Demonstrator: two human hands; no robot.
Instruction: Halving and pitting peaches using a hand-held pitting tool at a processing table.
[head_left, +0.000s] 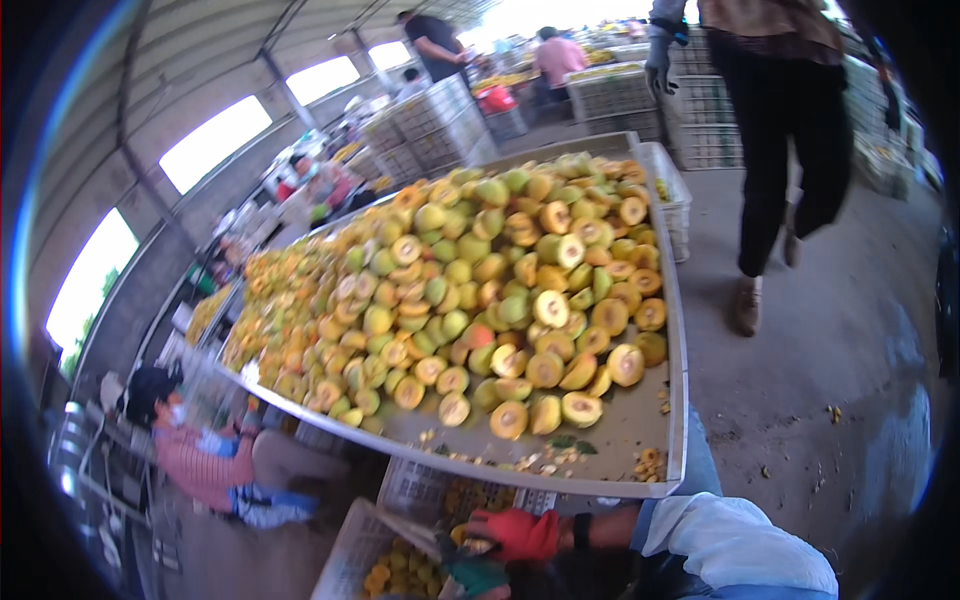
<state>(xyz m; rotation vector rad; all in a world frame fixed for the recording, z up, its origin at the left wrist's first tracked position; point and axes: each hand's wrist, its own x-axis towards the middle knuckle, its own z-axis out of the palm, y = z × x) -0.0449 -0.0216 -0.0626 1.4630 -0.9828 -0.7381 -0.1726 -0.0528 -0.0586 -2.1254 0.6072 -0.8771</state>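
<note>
My right hand (517, 534), in a red glove with a dark band at the wrist, reaches in from the lower right above the crates. Its fingers are at a yellow-orange fruit half (459, 534). Close below it is my left hand (480, 576), in a green glove and partly cut off by the lower edge; what it holds is blurred. Beneath both hands, a white plastic crate (341, 559) contains fruit halves (401, 570). Before me stands a large metal-rimmed table (585, 486) heaped with halved yellow and green stone fruit (465, 277), some with pits showing.
A person in a striped top (206, 469) sits left of the table. Another person in dark trousers (780, 135) is on the floor at the right. Stacked white crates (435, 124) and more people are farther back. Fruit scraps (765, 471) lie on the floor.
</note>
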